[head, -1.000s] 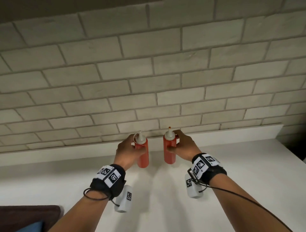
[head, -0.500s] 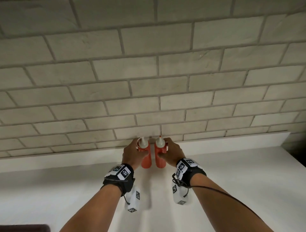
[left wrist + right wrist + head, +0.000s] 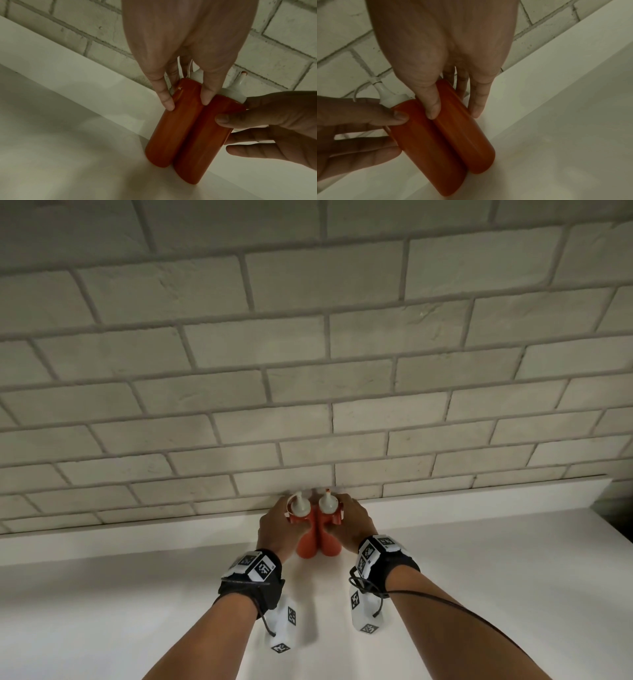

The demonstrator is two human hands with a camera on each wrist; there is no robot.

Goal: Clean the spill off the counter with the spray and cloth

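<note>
Two red squeeze bottles with white nozzle caps stand side by side, touching, on the white counter [image 3: 137, 611] against the low white upstand. My left hand [image 3: 286, 523] grips the left bottle [image 3: 304, 544] near its top, thumb and fingers round its shoulder [image 3: 175, 128]. My right hand [image 3: 342, 522] grips the right bottle [image 3: 330, 542] the same way, thumb on its front [image 3: 462, 135]. The right bottle's nozzle has an orange tip. No spray, cloth or spill is in view.
A pale brick wall [image 3: 308, 354] rises right behind the bottles above the white upstand [image 3: 479, 496]. The counter runs left and right of my arms and ends at a dark gap at the far right [image 3: 616, 515].
Both hands have carried the bottles away from me toward the wall and brought them together. The bottles were apart and lifted; now they touch and stand by the upstand.
</note>
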